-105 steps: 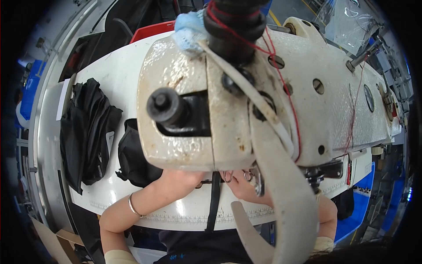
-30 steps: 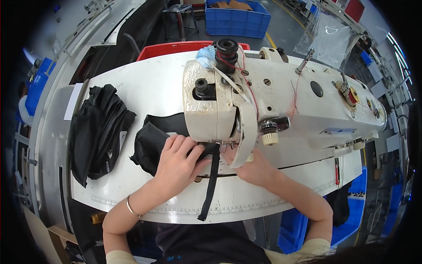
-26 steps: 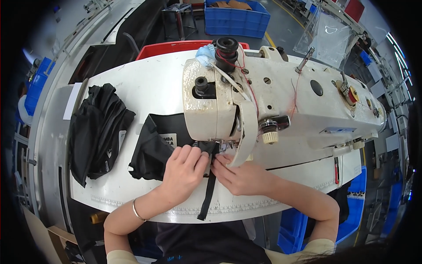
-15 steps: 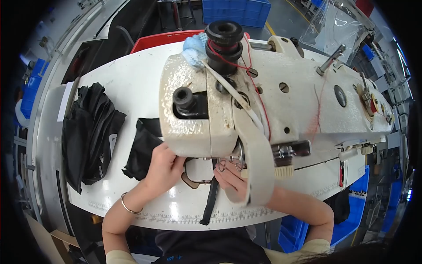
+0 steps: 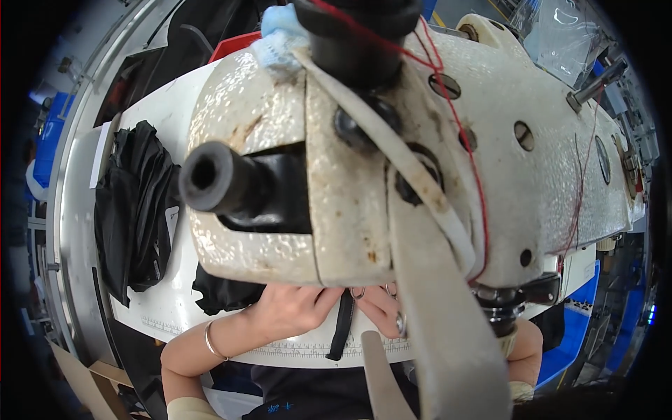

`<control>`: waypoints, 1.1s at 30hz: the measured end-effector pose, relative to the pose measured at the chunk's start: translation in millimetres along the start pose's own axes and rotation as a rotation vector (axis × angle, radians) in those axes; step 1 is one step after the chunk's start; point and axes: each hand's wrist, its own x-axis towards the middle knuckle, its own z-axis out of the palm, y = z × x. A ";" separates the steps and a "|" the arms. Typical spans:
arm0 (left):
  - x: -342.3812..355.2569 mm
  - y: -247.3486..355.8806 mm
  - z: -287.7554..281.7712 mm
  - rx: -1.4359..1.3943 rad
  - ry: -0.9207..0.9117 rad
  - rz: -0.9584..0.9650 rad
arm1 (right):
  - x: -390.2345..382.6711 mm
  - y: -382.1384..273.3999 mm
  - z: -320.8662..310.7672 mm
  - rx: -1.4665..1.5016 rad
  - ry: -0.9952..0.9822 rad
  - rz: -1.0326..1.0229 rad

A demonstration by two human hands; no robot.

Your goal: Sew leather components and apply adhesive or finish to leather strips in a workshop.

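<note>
A cream industrial sewing machine head (image 5: 245, 259) looms over my hands and hides the stitching spot. My left hand (image 5: 294, 309) is closed, its thumb and fingers drawn together, their tips vanishing behind the lower edge of the head. Just beyond those tips, a narrow black fabric strip (image 5: 341, 327) hangs toward the table's front edge. On the strip's other side lies my right hand (image 5: 379, 308), fingers stretched out and close together; the machine's pale lever covers the rest of it. Black fabric (image 5: 225, 292) lies beside my left wrist, partly under the head.
A stack of folded black fabric pieces (image 5: 134, 210) lies on the left of the white table (image 5: 157, 308). Red thread (image 5: 467, 147) runs down the machine. A ruler strip (image 5: 294, 348) follows the front edge. A blue bin (image 5: 575, 329) stands at the right.
The view has come closer to the machine head, which now covers more of the table. My left hand has shifted rightward, nearer the black strip and my right hand.
</note>
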 end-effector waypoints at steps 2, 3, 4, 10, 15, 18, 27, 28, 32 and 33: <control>0.7 0.3 4.9 -0.063 0.008 0.007 | 0.6 -7.0 -12.4 -0.201 -0.044 -0.060; 0.6 0.3 5.6 -0.102 0.013 -0.028 | 2.6 -5.1 -13.0 -0.197 -0.043 -0.060; 0.6 0.1 6.9 -0.143 0.020 -0.062 | 5.1 -3.1 -14.2 -0.274 -0.016 -0.132; -9.7 -29.8 20.6 -0.395 -0.139 -0.310 | 18.0 15.0 -3.2 -0.397 0.025 -0.289; 29.9 -23.3 -16.5 -0.298 -0.301 -0.364 | 20.9 5.6 -23.3 -0.460 0.006 -0.298; 39.8 15.1 -39.8 0.100 -0.325 -0.044 | 4.9 -20.8 -28.4 -0.736 -0.054 -0.562; -44.9 83.8 -46.2 0.191 0.006 0.104 | -29.0 -52.4 -18.2 -0.574 0.126 -0.550; -47.1 84.9 -43.4 0.192 0.008 0.107 | -28.5 -53.4 -18.2 -0.546 0.143 -0.547; -49.7 85.5 -34.3 0.181 0.195 0.026 | -30.6 -53.3 -17.7 -0.498 0.187 -0.554; -48.9 85.6 -33.6 0.161 0.241 0.009 | -30.7 -53.6 -17.6 -0.498 0.186 -0.556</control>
